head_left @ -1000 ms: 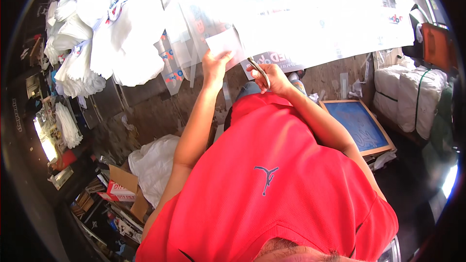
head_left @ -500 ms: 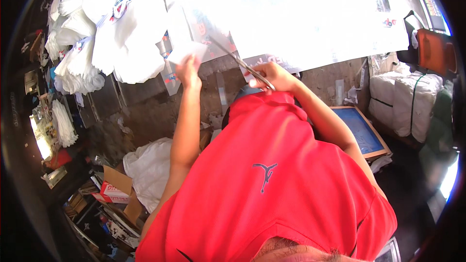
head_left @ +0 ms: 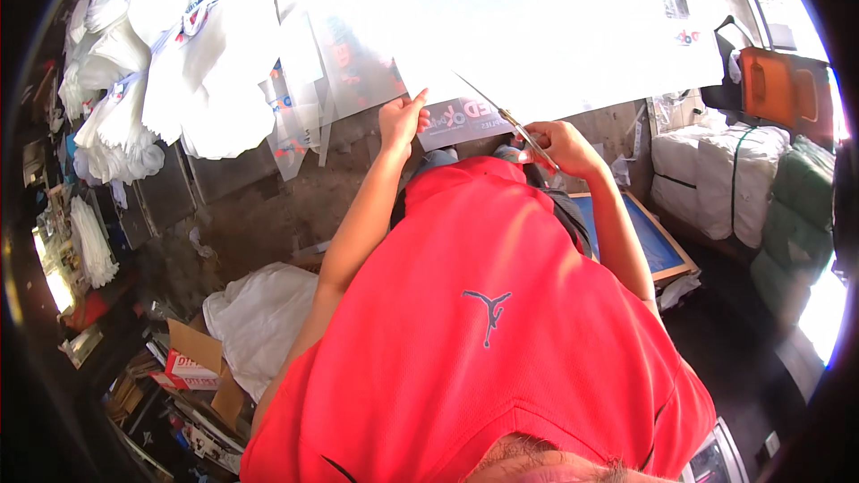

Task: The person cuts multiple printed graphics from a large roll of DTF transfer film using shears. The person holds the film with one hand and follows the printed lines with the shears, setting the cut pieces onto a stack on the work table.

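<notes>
My right hand [head_left: 564, 150] is closed round the handles of a pair of metal scissors [head_left: 507, 115], whose blades point up and left over a large white sheet [head_left: 537, 45]. At the sheet's lower left corner, my left hand [head_left: 404, 122] has its fingers curled and its thumb pressed against the edge, seemingly pinching it. Glare hides much of the sheet's surface. Below its front edge, a printed translucent sheet [head_left: 461, 118] shows between my hands. Several cut translucent strips [head_left: 309, 112] lie to the left of my left hand.
Bunches of white plastic bags [head_left: 215, 72] hang or lie at the upper left. Wrapped white bales [head_left: 720, 179] and an orange chair back [head_left: 783, 89] are on the right, with a wood-framed blue screen [head_left: 640, 233] below. An open cardboard box [head_left: 197, 358] stands at lower left.
My left hand has let go of a translucent strip and moved right to the white sheet's corner. My right hand and the scissors have shifted right and slightly down in view.
</notes>
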{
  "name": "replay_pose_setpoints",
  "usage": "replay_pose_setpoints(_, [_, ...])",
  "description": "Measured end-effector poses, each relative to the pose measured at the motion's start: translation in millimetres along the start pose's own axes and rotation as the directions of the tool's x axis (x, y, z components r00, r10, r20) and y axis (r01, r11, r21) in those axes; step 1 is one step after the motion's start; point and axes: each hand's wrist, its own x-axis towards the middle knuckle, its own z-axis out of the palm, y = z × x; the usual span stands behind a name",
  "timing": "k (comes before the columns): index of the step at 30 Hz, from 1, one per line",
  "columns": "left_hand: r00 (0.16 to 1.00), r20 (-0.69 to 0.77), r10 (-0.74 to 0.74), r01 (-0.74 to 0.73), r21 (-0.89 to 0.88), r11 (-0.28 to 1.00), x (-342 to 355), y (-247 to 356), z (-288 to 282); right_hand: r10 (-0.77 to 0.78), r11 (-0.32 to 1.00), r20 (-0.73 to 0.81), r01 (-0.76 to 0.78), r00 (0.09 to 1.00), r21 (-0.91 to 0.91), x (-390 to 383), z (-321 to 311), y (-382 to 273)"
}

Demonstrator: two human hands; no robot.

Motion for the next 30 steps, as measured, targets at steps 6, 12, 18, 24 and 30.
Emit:
replay_pose_setpoints(6, [0.859,-0.130,0.495,-0.485,0.099,0.869,18,6,-4,-0.056,0.991,-0.060,0.063,0.997,0.120,-13,-12,20])
replay_pose_setpoints(12, [0.910,-0.184,0.371,-0.355,0.113,0.928,33,-16,-33,0.012,0.999,-0.339,-0.023,0.941,-0.028,-15,-27,45])
replay_pose_setpoints(18, [0.906,-0.267,0.328,-0.348,-0.028,0.937,28,-13,-32,-0.006,0.999,-0.309,0.017,0.951,0.034,-16,-51,66])
replay_pose_setpoints(24, [0.902,-0.316,0.295,-0.297,0.043,0.954,11,-1,-33,-0.099,0.953,0.054,0.079,0.994,0.293,-4,-69,89])
replay_pose_setpoints(30, [0.877,-0.385,0.286,-0.300,0.024,0.954,2,13,-29,-0.106,0.945,0.074,0.077,0.992,0.317,13,-80,106])
